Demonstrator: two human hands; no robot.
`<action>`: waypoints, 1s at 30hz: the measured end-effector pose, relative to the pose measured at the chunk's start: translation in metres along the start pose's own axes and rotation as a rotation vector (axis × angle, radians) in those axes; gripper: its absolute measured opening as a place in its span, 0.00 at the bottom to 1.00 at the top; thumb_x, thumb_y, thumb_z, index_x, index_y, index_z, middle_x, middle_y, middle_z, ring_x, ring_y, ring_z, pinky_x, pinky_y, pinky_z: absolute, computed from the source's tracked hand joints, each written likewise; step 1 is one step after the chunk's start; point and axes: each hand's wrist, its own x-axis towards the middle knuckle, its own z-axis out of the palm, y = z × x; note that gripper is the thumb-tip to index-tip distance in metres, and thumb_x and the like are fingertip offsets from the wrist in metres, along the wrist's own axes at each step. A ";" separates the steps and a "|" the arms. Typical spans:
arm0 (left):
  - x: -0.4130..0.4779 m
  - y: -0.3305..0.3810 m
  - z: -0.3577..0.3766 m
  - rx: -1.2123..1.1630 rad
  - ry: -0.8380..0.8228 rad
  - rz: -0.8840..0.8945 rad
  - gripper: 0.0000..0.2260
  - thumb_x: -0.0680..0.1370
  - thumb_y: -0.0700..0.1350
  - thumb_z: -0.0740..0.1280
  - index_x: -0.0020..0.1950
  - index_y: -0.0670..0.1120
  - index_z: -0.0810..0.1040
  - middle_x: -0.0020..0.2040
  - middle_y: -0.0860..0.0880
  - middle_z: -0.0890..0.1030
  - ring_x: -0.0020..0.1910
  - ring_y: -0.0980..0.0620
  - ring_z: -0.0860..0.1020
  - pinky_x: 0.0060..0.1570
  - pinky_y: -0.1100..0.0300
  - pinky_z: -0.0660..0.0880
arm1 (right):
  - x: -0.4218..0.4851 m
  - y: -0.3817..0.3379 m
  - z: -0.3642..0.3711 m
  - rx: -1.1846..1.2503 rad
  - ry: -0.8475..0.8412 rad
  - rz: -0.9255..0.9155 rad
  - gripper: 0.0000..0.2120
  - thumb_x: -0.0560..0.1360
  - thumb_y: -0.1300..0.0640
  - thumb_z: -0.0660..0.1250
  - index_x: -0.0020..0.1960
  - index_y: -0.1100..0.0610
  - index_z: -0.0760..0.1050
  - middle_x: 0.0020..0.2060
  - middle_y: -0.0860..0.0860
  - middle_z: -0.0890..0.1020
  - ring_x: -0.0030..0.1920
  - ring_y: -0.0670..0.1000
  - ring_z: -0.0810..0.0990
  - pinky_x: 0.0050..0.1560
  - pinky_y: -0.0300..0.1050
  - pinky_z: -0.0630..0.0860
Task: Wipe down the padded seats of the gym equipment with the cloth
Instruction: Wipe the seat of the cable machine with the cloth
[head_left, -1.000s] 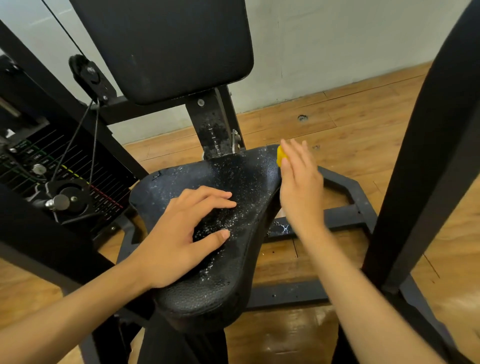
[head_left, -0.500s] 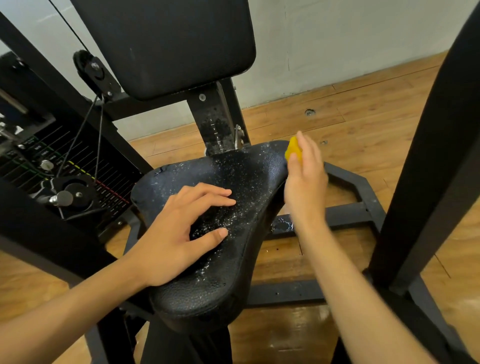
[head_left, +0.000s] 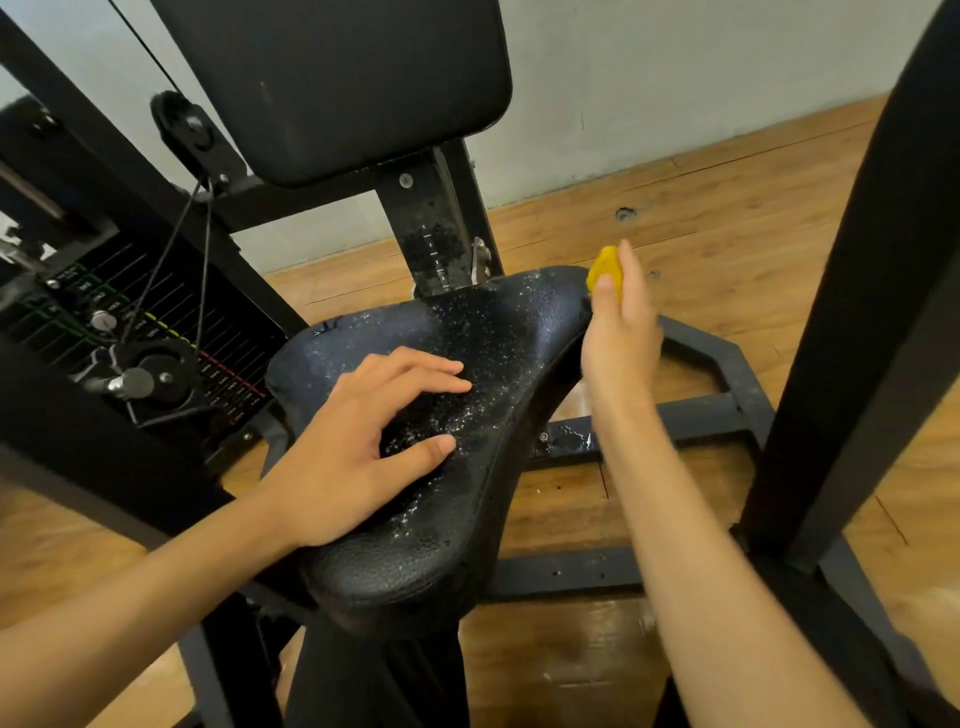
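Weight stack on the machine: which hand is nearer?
Left. The left hand rests on the seat, just right of the weight stack; the right hand, holding the yellow cloth, is past the seat's far right edge.

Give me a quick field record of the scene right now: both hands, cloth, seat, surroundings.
left hand: rests on the seat, fingers spread, holding nothing
right hand: holds the yellow cloth beside the seat's far right corner; contact with the seat cannot be told
seat: black padded, speckled with pale droplets or flecks across the middle
back pad: black, upright behind the seat, untouched
weight stack: at left, behind the frame
wooden floor: under the machine
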 end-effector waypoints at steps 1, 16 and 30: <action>0.000 0.000 0.000 -0.001 0.000 0.000 0.19 0.78 0.59 0.64 0.68 0.57 0.76 0.71 0.60 0.73 0.72 0.52 0.69 0.70 0.39 0.63 | -0.026 -0.001 0.006 0.022 0.037 -0.029 0.24 0.85 0.53 0.51 0.80 0.49 0.55 0.80 0.46 0.56 0.79 0.45 0.53 0.78 0.43 0.53; 0.001 -0.003 0.000 -0.008 0.004 0.015 0.19 0.79 0.59 0.64 0.68 0.57 0.76 0.70 0.60 0.73 0.71 0.52 0.70 0.70 0.39 0.63 | 0.094 -0.018 -0.005 -0.057 -0.595 0.276 0.11 0.76 0.52 0.66 0.53 0.46 0.85 0.51 0.48 0.86 0.52 0.52 0.84 0.56 0.48 0.79; 0.002 0.000 0.002 -0.015 0.018 0.017 0.19 0.77 0.58 0.64 0.67 0.56 0.77 0.70 0.58 0.74 0.71 0.50 0.70 0.70 0.39 0.64 | -0.147 -0.012 0.007 0.241 -0.246 -0.224 0.22 0.85 0.56 0.53 0.78 0.49 0.60 0.79 0.37 0.56 0.79 0.40 0.44 0.79 0.51 0.48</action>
